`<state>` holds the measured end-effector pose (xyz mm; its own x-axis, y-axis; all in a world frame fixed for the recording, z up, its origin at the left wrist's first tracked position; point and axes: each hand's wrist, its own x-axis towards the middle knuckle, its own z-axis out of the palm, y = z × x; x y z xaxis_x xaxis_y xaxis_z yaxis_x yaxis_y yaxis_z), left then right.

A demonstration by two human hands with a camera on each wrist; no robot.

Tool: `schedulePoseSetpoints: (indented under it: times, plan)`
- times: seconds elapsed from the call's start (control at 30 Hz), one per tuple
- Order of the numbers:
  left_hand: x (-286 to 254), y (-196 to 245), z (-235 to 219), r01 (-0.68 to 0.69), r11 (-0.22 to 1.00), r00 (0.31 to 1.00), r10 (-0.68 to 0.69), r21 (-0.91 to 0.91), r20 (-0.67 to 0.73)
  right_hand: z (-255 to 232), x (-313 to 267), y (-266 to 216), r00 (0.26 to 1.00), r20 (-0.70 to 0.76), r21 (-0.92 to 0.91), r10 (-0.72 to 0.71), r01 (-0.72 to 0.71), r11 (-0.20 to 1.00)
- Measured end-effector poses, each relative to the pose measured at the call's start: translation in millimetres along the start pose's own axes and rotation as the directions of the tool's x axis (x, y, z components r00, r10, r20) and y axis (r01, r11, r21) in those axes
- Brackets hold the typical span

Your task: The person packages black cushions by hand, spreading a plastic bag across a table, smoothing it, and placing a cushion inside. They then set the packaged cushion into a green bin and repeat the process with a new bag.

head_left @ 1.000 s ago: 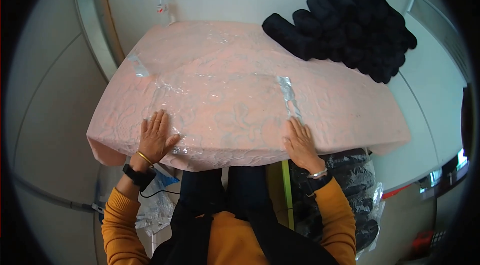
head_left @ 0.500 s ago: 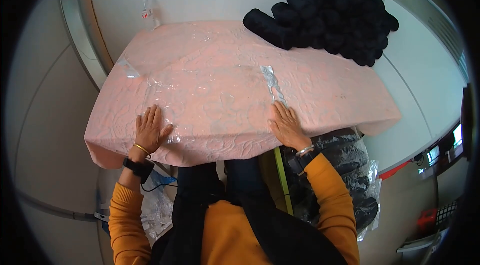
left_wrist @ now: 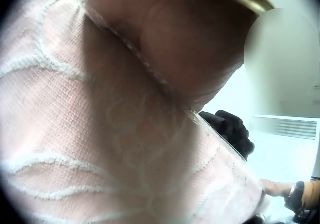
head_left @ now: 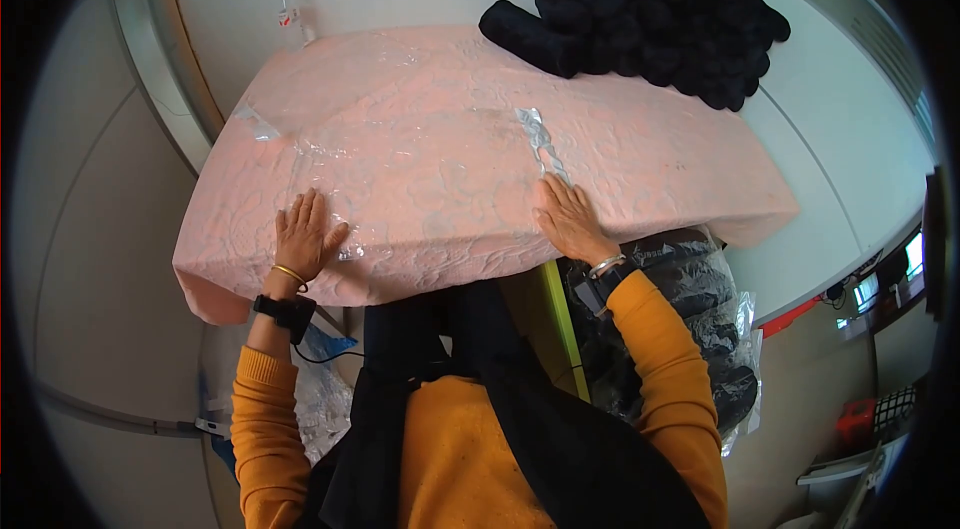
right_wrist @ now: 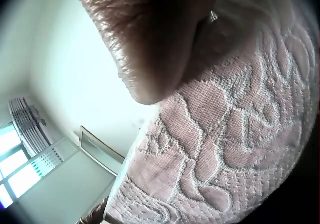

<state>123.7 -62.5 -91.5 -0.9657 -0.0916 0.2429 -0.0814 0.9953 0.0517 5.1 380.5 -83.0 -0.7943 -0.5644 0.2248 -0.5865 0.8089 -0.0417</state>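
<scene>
A pink tablecloth (head_left: 680, 164) with a raised pale pattern covers the table, and a clear plastic sheet (head_left: 400, 144) lies flat over its middle. My left hand (head_left: 303, 237) rests palm down near the front edge, fingers spread and pointing away from me, beside a shiny bit of plastic. On the right, my right hand (head_left: 575, 219) lies flat, fingertips at the near end of a crinkled silver strip (head_left: 537, 141). Close up in the right wrist view, a thumb-side part of that hand (right_wrist: 150, 58) sits over the patterned cloth. Neither hand grips anything.
A heap of black, plush-looking rolls (head_left: 640, 24) is at the back right against the wall. A small clear bottle (head_left: 290, 21) stands at the back left corner. Under the table, at the right, are plastic-wrapped black bundles (head_left: 680, 279); crumpled plastic (head_left: 325, 409) lies at lower left.
The head view has shifted, so the table and the black heap now appear higher and further left. Both hands stay resting in about the same places on the cloth.
</scene>
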Motion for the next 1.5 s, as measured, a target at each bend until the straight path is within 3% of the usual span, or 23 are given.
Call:
schedulePoseSetpoints:
  times: [0.13,0.4,0.5,0.57,0.63,0.7,0.77,0.8,0.83,0.9,0.93,1.0,1.03,1.1,1.17,1.23,1.33,1.37,1.4,1.43,1.5]
  plan:
    - [9,-6,0,-0.004,1.000,1.000,0.004,0.004,0.019,6,8,5,0.999,-0.042,0.046,-0.003,0.005,0.999]
    - [22,-18,-13,-0.050,0.999,0.984,0.049,0.000,0.172,-17,20,6,0.990,0.137,0.024,0.013,-0.016,1.000]
    - [23,-23,-48,-0.089,0.995,0.962,0.099,-0.051,0.254,-56,34,0,0.976,0.189,0.030,0.105,-0.113,0.993]
    - [31,-1,-96,-0.099,0.994,0.948,0.106,-0.037,0.299,-61,60,10,0.989,0.135,0.056,0.066,-0.074,0.996]
    - [53,22,-122,-0.230,0.969,0.941,0.245,-0.093,0.233,-62,89,19,1.000,0.031,0.106,-0.001,-0.002,0.994]
    - [83,52,-118,-0.382,0.906,0.911,0.403,-0.180,0.093,-57,123,10,0.997,0.069,0.073,-0.047,0.042,0.996]
    - [117,88,-88,-0.551,0.791,0.834,0.527,-0.264,-0.161,-46,151,-5,0.984,0.124,-0.006,-0.129,0.131,0.991]
    - [134,114,-74,-0.522,0.775,0.852,0.489,-0.355,-0.186,-35,161,-7,0.980,0.132,0.008,-0.152,0.152,0.988]
    - [149,136,-48,-0.556,0.773,0.828,0.487,-0.304,-0.277,-19,172,-8,0.977,0.140,0.072,-0.163,0.154,0.985]
    - [173,178,-17,-0.425,0.821,0.902,0.422,-0.382,-0.096,6,191,-8,0.972,0.151,0.194,-0.180,0.149,0.970]
    - [180,187,-12,-0.412,0.829,0.908,0.409,-0.378,-0.091,3,194,-11,0.969,0.153,0.200,-0.195,0.162,0.966]
    - [191,195,0,-0.322,0.859,0.901,0.407,-0.398,0.150,-5,189,-15,0.962,0.232,0.146,-0.142,0.110,0.983]
    - [196,190,9,-0.314,0.860,0.902,0.403,-0.403,0.157,-5,187,-14,0.955,0.274,0.115,-0.110,0.081,0.990]
    - [200,175,21,-0.243,0.922,0.878,0.341,-0.301,0.336,4,184,-4,0.951,0.294,0.120,-0.101,0.068,0.990]
    - [203,148,24,-0.320,0.931,0.868,0.362,-0.174,0.340,12,185,6,0.947,0.311,0.128,-0.079,0.040,0.991]
    - [206,94,54,-0.304,0.943,0.913,0.329,-0.135,0.243,11,185,1,0.940,0.333,0.133,-0.078,0.035,0.991]
    - [199,2,71,-0.165,0.985,0.960,0.173,-0.053,0.222,16,183,10,0.943,0.319,0.136,-0.098,0.057,0.989]
    - [201,-18,64,-0.017,0.999,0.957,0.025,-0.029,0.289,14,181,11,0.942,0.320,0.145,-0.099,0.054,0.988]
    - [197,-54,74,-0.047,0.999,0.966,0.046,-0.003,0.256,13,181,10,0.941,0.323,0.159,-0.100,0.050,0.986]
    - [188,-53,48,0.092,0.995,0.949,-0.078,-0.031,0.304,16,180,11,0.948,0.313,0.136,-0.055,0.013,0.991]
    - [175,-56,27,0.140,0.990,0.942,-0.126,-0.024,0.311,20,179,13,0.954,0.273,0.203,-0.120,0.065,0.977]
